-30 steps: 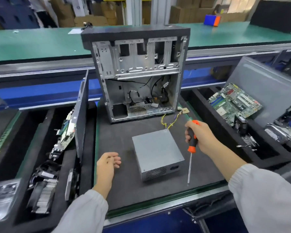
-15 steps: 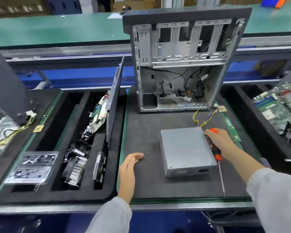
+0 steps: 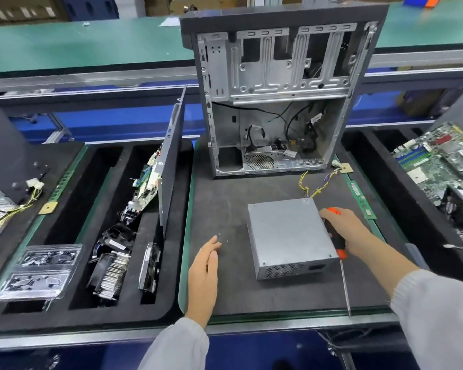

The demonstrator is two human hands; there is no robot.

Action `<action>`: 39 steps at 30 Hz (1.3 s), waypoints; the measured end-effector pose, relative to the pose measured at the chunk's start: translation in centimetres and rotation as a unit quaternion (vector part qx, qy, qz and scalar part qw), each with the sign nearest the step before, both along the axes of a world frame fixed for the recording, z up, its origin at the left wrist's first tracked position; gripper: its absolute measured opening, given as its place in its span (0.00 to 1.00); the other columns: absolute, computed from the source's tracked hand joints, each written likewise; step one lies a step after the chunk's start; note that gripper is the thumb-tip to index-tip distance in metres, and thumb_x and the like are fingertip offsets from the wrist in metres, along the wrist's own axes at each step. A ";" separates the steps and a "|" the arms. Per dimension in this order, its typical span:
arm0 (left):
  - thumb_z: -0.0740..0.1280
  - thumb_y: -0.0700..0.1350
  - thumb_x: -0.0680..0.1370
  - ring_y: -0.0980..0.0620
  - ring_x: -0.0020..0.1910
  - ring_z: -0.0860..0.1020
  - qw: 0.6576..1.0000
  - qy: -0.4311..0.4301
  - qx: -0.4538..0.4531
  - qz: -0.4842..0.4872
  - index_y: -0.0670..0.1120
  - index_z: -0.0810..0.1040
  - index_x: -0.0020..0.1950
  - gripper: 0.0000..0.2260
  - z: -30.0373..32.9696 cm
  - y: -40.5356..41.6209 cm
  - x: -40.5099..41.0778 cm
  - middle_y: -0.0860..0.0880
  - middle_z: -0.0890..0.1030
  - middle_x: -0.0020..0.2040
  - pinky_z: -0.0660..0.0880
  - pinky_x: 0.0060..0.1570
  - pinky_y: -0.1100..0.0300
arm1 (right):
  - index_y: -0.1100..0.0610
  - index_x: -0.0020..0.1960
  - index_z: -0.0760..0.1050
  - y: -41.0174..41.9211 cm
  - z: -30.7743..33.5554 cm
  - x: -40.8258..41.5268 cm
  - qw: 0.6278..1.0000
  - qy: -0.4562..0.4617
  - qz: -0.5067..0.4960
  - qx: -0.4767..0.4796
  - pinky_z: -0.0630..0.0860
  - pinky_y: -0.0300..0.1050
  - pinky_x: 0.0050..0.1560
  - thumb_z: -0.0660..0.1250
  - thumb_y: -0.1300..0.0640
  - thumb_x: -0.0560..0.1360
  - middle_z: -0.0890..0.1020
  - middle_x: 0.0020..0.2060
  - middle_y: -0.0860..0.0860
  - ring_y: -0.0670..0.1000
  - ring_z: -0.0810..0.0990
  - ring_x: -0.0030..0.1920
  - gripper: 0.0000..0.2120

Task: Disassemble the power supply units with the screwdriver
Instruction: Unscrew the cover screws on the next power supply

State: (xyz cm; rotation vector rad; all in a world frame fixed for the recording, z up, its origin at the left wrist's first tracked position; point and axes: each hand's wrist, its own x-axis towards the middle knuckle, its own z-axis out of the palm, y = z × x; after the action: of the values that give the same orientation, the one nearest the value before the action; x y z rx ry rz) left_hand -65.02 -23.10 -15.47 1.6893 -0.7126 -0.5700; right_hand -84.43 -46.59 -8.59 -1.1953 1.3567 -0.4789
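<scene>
Power supply (image 3: 289, 231) sits flat on the bench (image 3: 225, 209), screws up; right hand (image 3: 348, 231) grips the screwdriver (image 3: 341, 265) beside it, left hand (image 3: 205, 265) lies open, likely ready to steady it.

One view only, from a wide-angle camera worn on the person's head. It looks forward and steeply down onto the bench (image 3: 225, 209), from close range above its near edge. Both forearms enter from the bottom of the frame; the left hand (image 3: 202, 265) and right hand (image 3: 350, 231) sit in the lower centre, well within reach of the lens. The open computer case (image 3: 278, 97) at the far edge of the mat stands roughly centred and fills the upper middle. Straight rails bow toward the frame borders, consistent with wide-angle distortion. The far background, beyond the green conveyor (image 3: 78, 44), is cropped and appears slightly blurred. No second view exists for overlap.
</scene>
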 end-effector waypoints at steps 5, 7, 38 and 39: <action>0.59 0.41 0.83 0.60 0.68 0.71 1.000 0.002 0.007 -0.016 0.56 0.77 0.62 0.14 0.0 -0.2 -0.2 0.63 0.79 0.61 0.67 0.65 0.70 | 0.66 0.47 0.76 0.3 0.1 -0.3 1.000 -0.006 0.010 -0.010 0.68 0.39 0.25 0.64 0.63 0.73 0.74 0.30 0.58 0.53 0.69 0.24 0.07; 0.59 0.43 0.83 0.58 0.75 0.59 1.000 -0.016 0.019 -0.012 0.55 0.77 0.62 0.12 0.6 -0.5 -0.4 0.64 0.74 0.66 0.59 0.70 0.66 | 0.69 0.50 0.75 0.5 0.1 -0.5 1.000 -0.019 0.009 -0.015 0.66 0.39 0.25 0.64 0.64 0.73 0.74 0.32 0.59 0.53 0.68 0.26 0.10; 0.56 0.46 0.84 0.51 0.59 0.78 0.964 0.228 0.099 -0.098 0.51 0.57 0.76 0.20 7.0 -8.1 -5.7 0.51 0.75 0.65 0.77 0.52 0.57 | 0.59 0.34 0.64 3.1 4.8 -0.7 0.939 0.222 0.229 -0.124 0.66 0.35 0.21 0.63 0.53 0.72 0.72 0.21 0.53 0.51 0.70 0.15 0.14; 0.57 0.46 0.84 0.51 0.58 0.78 0.963 0.232 0.099 -0.094 0.51 0.58 0.76 0.20 7.1 -8.1 -5.9 0.51 0.75 0.65 0.77 0.52 0.57 | 0.59 0.34 0.64 3.2 4.9 -0.6 0.939 0.224 0.227 -0.129 0.66 0.34 0.20 0.62 0.53 0.73 0.72 0.22 0.54 0.51 0.70 0.14 0.13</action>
State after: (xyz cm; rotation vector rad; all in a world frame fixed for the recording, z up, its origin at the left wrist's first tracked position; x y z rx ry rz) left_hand -70.88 -31.19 -8.38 1.5911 -0.4869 -1.1593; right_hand -85.02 -43.36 -3.69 -1.8605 1.3547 -0.0467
